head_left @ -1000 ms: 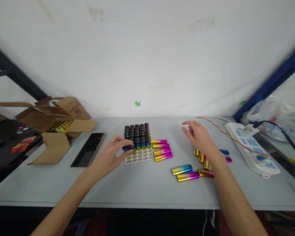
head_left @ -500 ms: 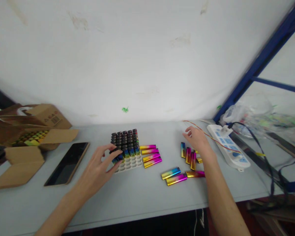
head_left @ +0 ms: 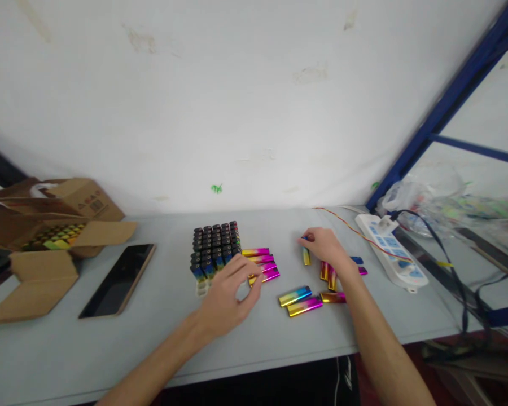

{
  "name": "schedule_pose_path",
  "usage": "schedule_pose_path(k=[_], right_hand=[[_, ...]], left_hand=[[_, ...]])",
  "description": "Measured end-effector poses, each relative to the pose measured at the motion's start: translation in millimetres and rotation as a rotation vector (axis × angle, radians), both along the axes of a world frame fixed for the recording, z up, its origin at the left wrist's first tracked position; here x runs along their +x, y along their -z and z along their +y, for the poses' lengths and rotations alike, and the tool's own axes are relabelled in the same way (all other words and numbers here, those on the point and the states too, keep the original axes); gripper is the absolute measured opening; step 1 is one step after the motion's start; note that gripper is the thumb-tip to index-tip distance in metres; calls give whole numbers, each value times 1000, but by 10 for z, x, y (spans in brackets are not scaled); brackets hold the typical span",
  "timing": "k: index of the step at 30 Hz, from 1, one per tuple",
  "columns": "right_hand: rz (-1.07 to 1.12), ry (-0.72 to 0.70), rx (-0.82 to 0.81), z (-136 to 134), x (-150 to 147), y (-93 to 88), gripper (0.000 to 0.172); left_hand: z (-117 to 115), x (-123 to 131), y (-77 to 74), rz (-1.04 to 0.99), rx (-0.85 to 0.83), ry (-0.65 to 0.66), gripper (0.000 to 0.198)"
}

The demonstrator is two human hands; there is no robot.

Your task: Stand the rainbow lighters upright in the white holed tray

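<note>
My left hand hovers over the front right of a white tray with round holes. Its thumb and fingers are curved with a small gap between them, beside a row of shiny yellow-to-magenta tubes; I see nothing held. Upright pieces with black tops and blue-yellow bodies fill the tray's back rows. In a pinch at its upper end, my right hand holds a blue-and-yellow tube. More gradient tubes lie below it, some partly hidden by my right forearm.
On the left lie a dark phone and an open cardboard box holding yellowish pieces. A white power strip with a plug and cables lies at right, with plastic bags behind it. A wall borders the table's back.
My left hand has let go of a black-topped piece, now standing in the tray, and moved right. My right hand has taken hold of the blue-and-yellow tube and shifted it left.
</note>
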State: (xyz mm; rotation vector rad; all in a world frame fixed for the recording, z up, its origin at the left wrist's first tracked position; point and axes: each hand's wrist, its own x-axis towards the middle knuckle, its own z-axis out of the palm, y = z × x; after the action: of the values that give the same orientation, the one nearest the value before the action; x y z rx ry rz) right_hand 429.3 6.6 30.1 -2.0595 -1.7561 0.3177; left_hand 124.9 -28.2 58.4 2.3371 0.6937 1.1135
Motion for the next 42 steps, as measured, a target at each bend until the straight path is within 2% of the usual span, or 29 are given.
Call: schedule_pose_path(k=[3, 6, 9, 12, 16, 20, 24, 27, 32, 38, 42], right_hand=[[253, -122, 150, 18, -134, -82, 35], [497, -190, 227, 6, -328, -113, 47], [576, -174, 200, -33, -559, -92, 46], [601, -182, 205, -86, -739, -82, 43], [465, -246, 282, -138, -794, -134, 47], [288, -193, 433, -131, -700, -179, 50], [196, -151, 470, -104, -639, -159, 47], [183, -164, 454, -99, -645, -134, 43], [186, -180, 441, -102, -670, -115, 40], [173, -210, 431, -111, -688, -112, 40], [159, -229, 416, -111, -696, -106, 41]], left_hand=[[143, 235, 99, 2, -313, 9, 15], [298, 386, 227, -109, -631, 49, 28], [397, 434, 352, -213, -856, 73, 43], [400, 407, 401, -265, -986, 107, 53], [304, 344, 340, -274, -1062, 280, 46], [242, 295, 278, -302, -1139, 361, 44], [240, 260, 290, -323, -1186, 376, 41], [223, 259, 310, -369, -1281, 385, 40], [187, 283, 288, -437, -1467, 312, 36], [212, 281, 258, -407, -1367, 337, 22], [208, 265, 231, -379, -1380, 266, 21]])
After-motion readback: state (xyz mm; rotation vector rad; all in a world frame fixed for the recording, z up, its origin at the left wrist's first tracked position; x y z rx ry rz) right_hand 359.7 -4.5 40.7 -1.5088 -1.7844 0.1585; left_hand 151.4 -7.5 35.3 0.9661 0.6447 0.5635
